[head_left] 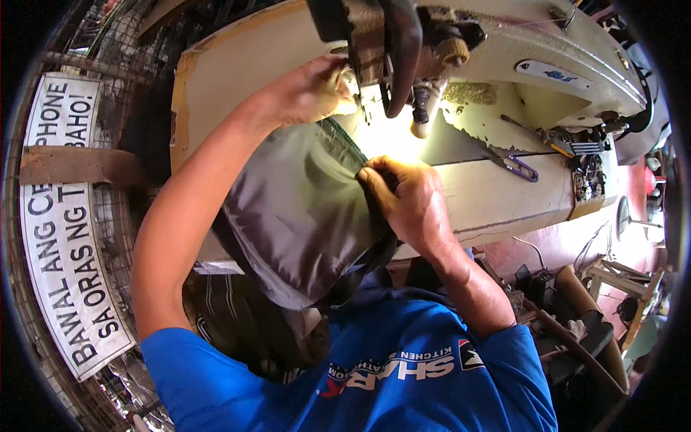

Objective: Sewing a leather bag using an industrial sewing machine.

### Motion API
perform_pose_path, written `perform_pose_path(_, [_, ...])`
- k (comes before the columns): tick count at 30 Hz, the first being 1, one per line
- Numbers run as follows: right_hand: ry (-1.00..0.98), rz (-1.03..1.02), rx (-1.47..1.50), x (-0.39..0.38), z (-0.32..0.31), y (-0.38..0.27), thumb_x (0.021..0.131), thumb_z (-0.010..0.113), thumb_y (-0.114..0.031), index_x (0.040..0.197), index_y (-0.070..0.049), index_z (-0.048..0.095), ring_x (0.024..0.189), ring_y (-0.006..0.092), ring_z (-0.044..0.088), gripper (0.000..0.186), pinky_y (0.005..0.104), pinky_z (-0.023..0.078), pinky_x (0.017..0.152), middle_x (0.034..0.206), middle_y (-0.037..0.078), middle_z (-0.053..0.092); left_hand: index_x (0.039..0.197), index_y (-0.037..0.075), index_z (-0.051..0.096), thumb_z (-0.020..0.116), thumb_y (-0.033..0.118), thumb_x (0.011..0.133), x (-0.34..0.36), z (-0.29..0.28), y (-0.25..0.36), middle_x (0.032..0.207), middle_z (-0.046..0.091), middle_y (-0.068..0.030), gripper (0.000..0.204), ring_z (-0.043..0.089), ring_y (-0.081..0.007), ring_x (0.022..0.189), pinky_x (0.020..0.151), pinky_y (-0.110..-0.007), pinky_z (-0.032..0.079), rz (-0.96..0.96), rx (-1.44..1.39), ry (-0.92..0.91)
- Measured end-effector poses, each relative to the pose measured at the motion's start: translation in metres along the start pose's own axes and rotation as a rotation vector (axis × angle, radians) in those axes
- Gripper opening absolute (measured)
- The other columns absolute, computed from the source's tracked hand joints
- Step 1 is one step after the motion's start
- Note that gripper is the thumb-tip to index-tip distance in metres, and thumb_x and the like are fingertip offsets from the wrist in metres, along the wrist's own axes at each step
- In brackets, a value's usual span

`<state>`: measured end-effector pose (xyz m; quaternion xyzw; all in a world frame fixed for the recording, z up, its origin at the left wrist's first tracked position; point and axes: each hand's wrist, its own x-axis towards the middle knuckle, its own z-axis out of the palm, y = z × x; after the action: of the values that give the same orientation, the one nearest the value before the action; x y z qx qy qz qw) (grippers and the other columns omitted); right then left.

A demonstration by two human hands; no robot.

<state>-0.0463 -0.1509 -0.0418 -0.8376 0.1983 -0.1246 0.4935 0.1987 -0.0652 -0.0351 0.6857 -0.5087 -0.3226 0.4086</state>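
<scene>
A dark grey, shiny fabric piece (295, 209) with a green-edged seam hangs from the sewing machine bed over my lap. My right hand (414, 201) pinches its edge between thumb and fingers, near the brightly lit needle area. Up beside the machine's needle head (374, 65), my left hand (317, 90) has its fingers curled. Glare and the machine head partly hide those fingertips, so what they hold cannot be made out. The fabric's upper corner lies just below that hand.
Purple-handled scissors (522, 169) and a yellow-handled tool (560, 147) lie on the pale worktable (497, 198), right of the needle. The machine arm (504, 43) spans the far side. On the left stands a wire mesh (79, 65) with a white sign (61, 252). Wooden furniture (626, 281) stands at right.
</scene>
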Motion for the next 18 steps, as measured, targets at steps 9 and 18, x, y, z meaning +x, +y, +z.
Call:
perform_pose_path(9, [0.036,-0.036,0.019,-0.001,0.001,0.006,0.092,0.070,-0.016,0.094,-0.001,0.071,0.063,0.0177,0.066,0.015,0.0328,0.051,0.062,0.074,0.015,0.070,0.085,-0.001,0.070,0.063,0.008,0.079,-0.011,0.032,0.065,0.078,0.067,-0.0209,0.013,0.067,-0.0342,0.072,0.069,-0.042,0.053,0.046,0.459,0.251])
perform_pose_path(18, [0.071,-0.089,-0.010,-0.005,-0.001,0.005,0.091,0.066,-0.024,0.092,-0.007,0.070,0.080,0.0386,0.067,0.017,0.0464,0.053,0.073,0.083,0.018,0.068,0.095,0.005,0.067,0.061,0.008,0.081,-0.027,0.058,0.062,0.088,0.064,-0.0127,0.015,0.065,-0.0305,0.084,0.078,-0.042,0.054,0.433,1.039,-0.028])
